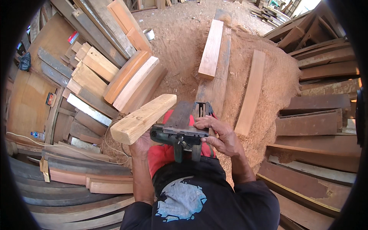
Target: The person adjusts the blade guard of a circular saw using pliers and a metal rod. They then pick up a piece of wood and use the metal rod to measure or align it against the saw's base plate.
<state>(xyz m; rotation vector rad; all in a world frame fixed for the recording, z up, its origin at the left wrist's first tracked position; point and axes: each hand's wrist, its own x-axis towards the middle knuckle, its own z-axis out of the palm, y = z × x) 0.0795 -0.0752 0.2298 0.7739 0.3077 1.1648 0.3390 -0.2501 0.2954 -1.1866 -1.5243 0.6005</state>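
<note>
An electric hand planer (179, 119) with a dark body rests near my lap, its flat metal sole turned up. My right hand (220, 135) grips its right side, fingers on the sole's edge and thumb lower down. A short pale wooden block (143, 118) slants up beside the planer on the left. Beneath its near end is my left hand (141, 145), closed around it; the block and the planer hide most of its fingers.
Ahead, a squared timber (211, 50) lies on a long weathered plank (219, 86). Another board (251, 92) rests on the shavings to the right. Stacked wood (318, 126) lines the right side, and cut blocks (94, 65) the left. A pale cord (73, 150) trails at left.
</note>
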